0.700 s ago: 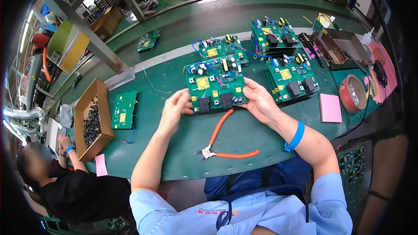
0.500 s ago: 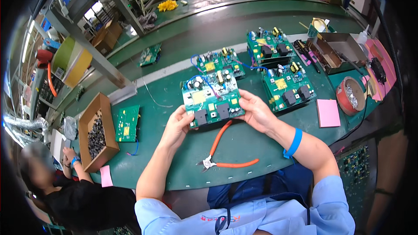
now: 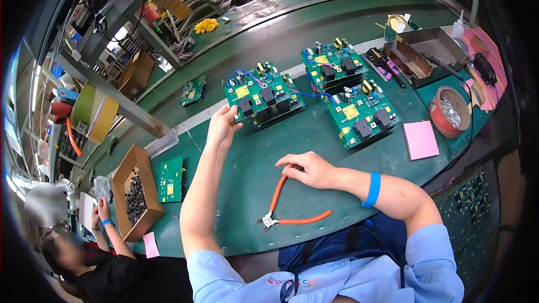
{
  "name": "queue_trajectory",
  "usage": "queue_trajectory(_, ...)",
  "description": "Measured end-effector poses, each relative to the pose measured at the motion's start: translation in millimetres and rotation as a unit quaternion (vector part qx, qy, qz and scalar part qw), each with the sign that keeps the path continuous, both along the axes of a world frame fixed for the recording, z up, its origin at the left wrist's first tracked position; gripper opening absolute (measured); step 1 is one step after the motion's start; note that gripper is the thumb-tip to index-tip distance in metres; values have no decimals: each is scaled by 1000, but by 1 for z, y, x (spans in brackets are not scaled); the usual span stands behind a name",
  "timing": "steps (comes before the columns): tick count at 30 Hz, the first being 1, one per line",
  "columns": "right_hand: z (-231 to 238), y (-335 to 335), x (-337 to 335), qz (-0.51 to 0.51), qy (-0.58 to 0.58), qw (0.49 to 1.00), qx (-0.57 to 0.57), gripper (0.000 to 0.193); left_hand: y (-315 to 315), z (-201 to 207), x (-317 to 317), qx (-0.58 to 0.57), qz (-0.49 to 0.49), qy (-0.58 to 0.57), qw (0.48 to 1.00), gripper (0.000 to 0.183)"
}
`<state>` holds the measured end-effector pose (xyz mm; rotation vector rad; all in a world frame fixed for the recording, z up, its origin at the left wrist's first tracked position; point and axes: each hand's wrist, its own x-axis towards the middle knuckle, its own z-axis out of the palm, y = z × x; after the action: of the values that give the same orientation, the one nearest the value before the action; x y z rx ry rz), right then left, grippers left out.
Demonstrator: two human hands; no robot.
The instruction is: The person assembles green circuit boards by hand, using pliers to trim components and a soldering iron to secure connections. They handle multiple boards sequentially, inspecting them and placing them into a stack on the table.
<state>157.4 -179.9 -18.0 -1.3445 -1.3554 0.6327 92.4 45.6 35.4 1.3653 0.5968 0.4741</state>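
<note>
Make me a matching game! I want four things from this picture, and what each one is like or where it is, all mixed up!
1. Left hand
2. Right hand
3. Cardboard box
4. Thick square pad

A. Pink
B. At a circuit board's corner
C. Holds small black parts
D. Over an orange handle of the cutters

Right pairs: 1-B, 2-D, 3-C, 4-A

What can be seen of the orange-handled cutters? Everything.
The cutters have two long orange handles, plastic-looking, and a short silvery metal head. They lie open on the green bench top, handles spread wide, jaws parted toward the picture's lower left. The right hand overlaps the upper handle's end in view; contact is unclear.
</note>
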Motion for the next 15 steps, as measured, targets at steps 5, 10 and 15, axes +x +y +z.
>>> queue_trajectory(5,-3,1,-1,-12,-64,997,39,18,1,-11,24,-14,-32,26,999,16)
queue_trajectory(10,-4,0,-2,-13,-77,996,48,18,-2,-10,25,75,-56,88,992,23)
queue_trajectory(15,-7,2,-1,-12,-86,996,31,18,14,1,14,254,-7,196,947,35)
